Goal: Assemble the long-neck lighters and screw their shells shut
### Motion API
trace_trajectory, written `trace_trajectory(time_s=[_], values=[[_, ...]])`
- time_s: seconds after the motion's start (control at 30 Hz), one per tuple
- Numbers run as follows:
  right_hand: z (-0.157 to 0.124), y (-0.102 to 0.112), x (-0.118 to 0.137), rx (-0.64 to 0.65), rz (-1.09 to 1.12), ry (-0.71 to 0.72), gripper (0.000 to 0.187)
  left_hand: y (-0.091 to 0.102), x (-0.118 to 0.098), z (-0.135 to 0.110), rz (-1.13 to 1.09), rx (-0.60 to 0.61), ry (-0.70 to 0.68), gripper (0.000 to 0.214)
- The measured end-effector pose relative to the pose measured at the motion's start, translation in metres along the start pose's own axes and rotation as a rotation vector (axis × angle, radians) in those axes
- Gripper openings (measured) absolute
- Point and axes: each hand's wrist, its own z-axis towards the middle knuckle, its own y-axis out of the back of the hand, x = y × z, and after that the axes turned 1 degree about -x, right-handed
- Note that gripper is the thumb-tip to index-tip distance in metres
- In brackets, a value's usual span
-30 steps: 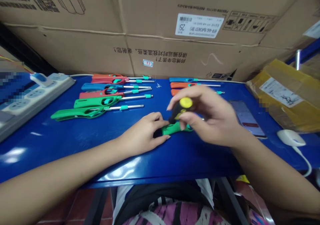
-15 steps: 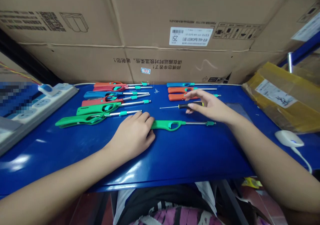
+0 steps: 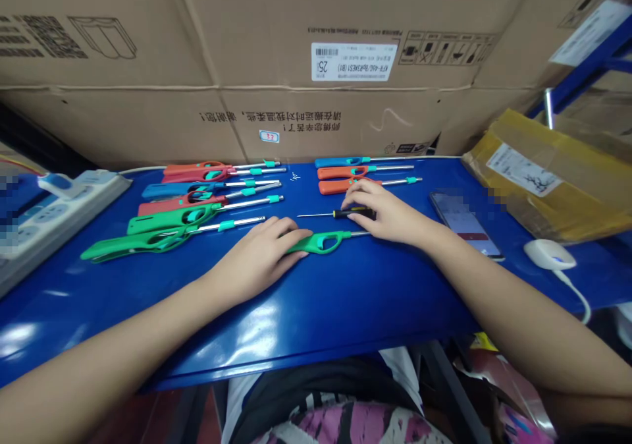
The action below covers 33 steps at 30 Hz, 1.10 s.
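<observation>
Near the middle of the blue table, a green gas lighter (image 3: pixel 323 242) lies with its metal tube pointing right. My left hand (image 3: pixel 269 249) is closed around its handle end, hiding part of it. Just beyond the lighter, a small screwdriver (image 3: pixel 316 215) with a black and yellow handle points its thin shaft left. The fingers and thumb of my right hand (image 3: pixel 382 213) are closed about that handle. My right hand also covers the tip of the green lighter's tube.
Several coloured lighters (image 3: pixel 172 222) lie in a row at left; a blue one and two orange lighters (image 3: pixel 340 186) are behind my right hand. A power strip (image 3: pixel 64 207) borders the left. A phone (image 3: pixel 464 223), yellow package (image 3: pixel 557 187) and white device (image 3: pixel 549 259) are at right. Cardboard (image 3: pixel 276 22) stands behind.
The view has shifted, so the scene sits further left and the phone shows more fully. My right hand has moved slightly left and closer around the screwdriver handle. My left hand keeps the lighter.
</observation>
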Motion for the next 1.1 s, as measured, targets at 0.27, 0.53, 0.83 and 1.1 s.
trace_trajectory(time_s=[0.27,0.53,0.83,1.1], values=[[-0.007,0.037,0.009,0.131,-0.178,-0.021,0.015,0.007,0.01,0.001,-0.119,-0.09,0.084,0.038],[-0.011,0.045,-0.006,0.111,-0.276,-0.043,0.025,0.006,0.002,0.001,-0.284,-0.2,0.158,0.037],[-0.011,0.05,-0.011,0.232,-0.162,-0.117,0.021,0.007,0.001,0.002,-0.583,-0.298,0.534,0.042],[-0.012,0.057,-0.01,0.211,0.053,-0.149,0.022,0.012,-0.002,0.006,-0.72,-0.271,0.598,0.04]])
